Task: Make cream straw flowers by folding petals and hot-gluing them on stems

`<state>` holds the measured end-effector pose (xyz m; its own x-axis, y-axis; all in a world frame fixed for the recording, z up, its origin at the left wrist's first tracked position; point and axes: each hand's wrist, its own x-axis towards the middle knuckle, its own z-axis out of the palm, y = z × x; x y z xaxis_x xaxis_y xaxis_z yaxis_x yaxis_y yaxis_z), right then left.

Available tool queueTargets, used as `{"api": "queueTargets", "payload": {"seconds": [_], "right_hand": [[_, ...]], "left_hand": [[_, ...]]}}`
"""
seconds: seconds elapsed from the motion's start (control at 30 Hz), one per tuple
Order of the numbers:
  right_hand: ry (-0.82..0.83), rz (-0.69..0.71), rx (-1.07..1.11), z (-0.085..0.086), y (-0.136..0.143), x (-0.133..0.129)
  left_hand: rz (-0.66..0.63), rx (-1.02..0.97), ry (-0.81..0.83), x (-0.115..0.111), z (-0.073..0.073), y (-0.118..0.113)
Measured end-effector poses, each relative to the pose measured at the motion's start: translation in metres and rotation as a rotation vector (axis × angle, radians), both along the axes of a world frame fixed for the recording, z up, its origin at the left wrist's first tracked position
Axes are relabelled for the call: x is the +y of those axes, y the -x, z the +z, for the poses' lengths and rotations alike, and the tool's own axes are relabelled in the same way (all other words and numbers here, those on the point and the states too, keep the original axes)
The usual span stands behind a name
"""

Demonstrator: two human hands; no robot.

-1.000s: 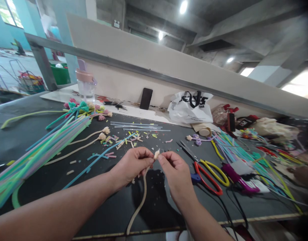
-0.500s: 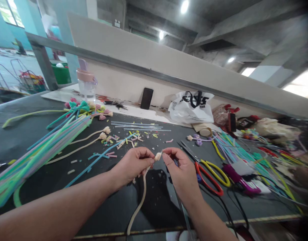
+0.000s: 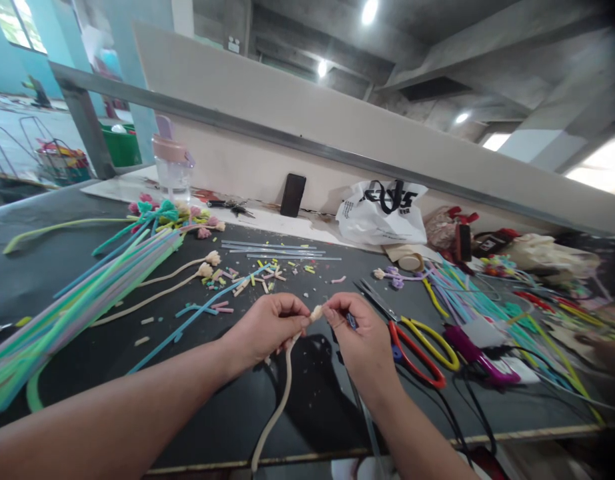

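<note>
Between the thumb and fingers of my left hand (image 3: 276,325) is a cream chenille-stem flower (image 3: 316,312), its long stem (image 3: 285,393) hanging down to the table's front edge. My right hand (image 3: 358,330) is closed in a pinch at the right side of the flower head. A thin clear stick (image 3: 370,427) runs down from under that hand. Scissors (image 3: 417,353) with red and yellow handles lie just right of my right hand. Two finished-looking cream flowers (image 3: 205,270) on stems rest to the left.
A bundle of coloured chenille stems (image 3: 87,303) covers the left side. Short cut pieces (image 3: 267,277) and clear sticks (image 3: 282,251) lie ahead. A purple glue gun (image 3: 482,360), cables and more stems (image 3: 452,293) are at right. A bottle (image 3: 172,167), phone (image 3: 292,195) and white bag (image 3: 382,213) stand behind.
My right fingers have closed in slightly on the cream flower head, covering its right tip. My left hand stays almost still, and the stem's lower end has shifted slightly left.
</note>
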<state>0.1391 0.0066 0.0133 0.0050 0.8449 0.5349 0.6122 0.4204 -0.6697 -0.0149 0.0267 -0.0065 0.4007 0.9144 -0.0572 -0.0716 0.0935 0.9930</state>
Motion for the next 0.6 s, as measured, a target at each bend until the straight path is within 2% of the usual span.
{"api": "queueTargets", "payload": {"seconds": [0.23, 0.5, 0.6], "right_hand": [[0.099, -0.039, 0.056, 0.0, 0.003, 0.0], [0.334, -0.003, 0.316, -0.007, 0.006, 0.001], [0.355, 0.005, 0.373, -0.01, 0.008, 0.002]], "left_hand": [[-0.024, 0.0, -0.007, 0.0, 0.002, 0.0], [-0.045, 0.024, -0.012, 0.0, 0.0, 0.001], [-0.047, 0.021, -0.029, 0.002, -0.002, 0.001]]}}
